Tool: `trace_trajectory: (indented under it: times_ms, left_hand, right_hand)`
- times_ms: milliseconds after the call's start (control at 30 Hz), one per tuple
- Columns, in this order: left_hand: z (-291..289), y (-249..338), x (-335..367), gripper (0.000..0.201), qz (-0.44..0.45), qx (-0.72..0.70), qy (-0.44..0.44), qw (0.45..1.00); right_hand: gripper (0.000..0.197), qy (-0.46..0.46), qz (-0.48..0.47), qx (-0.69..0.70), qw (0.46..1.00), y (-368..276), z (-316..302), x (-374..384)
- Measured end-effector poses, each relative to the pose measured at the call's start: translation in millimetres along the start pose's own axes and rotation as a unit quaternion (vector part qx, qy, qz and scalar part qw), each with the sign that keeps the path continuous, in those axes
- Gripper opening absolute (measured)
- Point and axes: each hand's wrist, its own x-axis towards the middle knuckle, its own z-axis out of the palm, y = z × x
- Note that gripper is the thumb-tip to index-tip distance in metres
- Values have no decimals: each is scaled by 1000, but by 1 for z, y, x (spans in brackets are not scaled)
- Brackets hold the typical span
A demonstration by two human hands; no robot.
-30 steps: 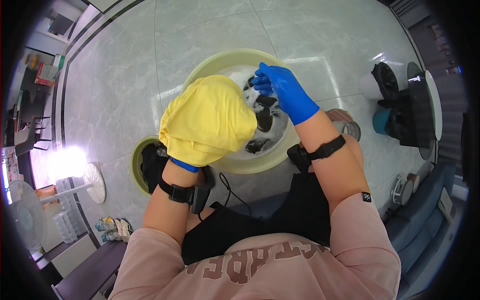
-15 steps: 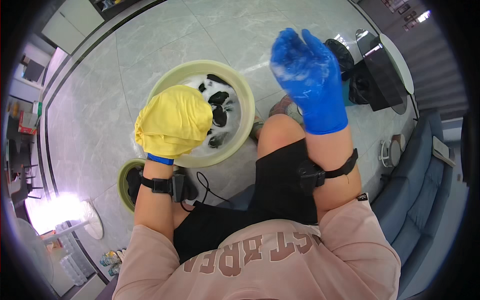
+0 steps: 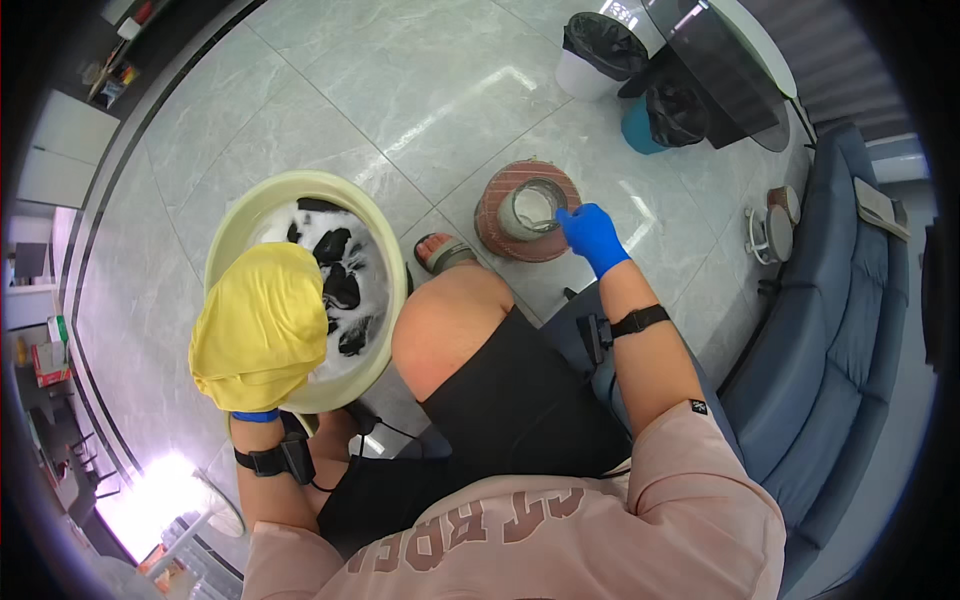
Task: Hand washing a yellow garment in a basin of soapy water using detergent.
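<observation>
A yellow cloth (image 3: 262, 325) covers my left hand, with only a blue glove cuff (image 3: 255, 415) showing below it, so the fingers are hidden. It hangs over the left side of a pale green basin (image 3: 398, 270) of foamy water with black fabric pieces (image 3: 340, 285) in it. My right hand (image 3: 594, 236), in a blue glove, reaches to the right side of a small round container (image 3: 520, 207). Its fingers are closed at the rim, on something thin that I cannot make out. The container holds something greyish white and stands on a red striped round stool (image 3: 491, 230).
A white bin (image 3: 585, 78) and a teal bin (image 3: 640, 130), both with black liners, stand at the far right by a dark glass table (image 3: 715, 60). A blue sofa (image 3: 830, 360) runs along the right. My knee (image 3: 450, 335) is between basin and stool.
My right hand has come down from a raised, open pose to the container on the stool. The view has turned right, bringing stool and container into sight. The yellow cloth still covers my left hand.
</observation>
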Motion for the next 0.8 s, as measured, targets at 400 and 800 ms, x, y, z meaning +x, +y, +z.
trace_trajectory:
  times_ms: [400,800]
  left_hand:
    - [17,14,33,71,10,3,-16,1000]
    - [13,23,40,72,15,3,-9,1000]
  right_hand:
    - [34,-49,-60,-242,967,-73,-5,-9]
    - [37,-205,-91,-181,958,-74,-2,41]
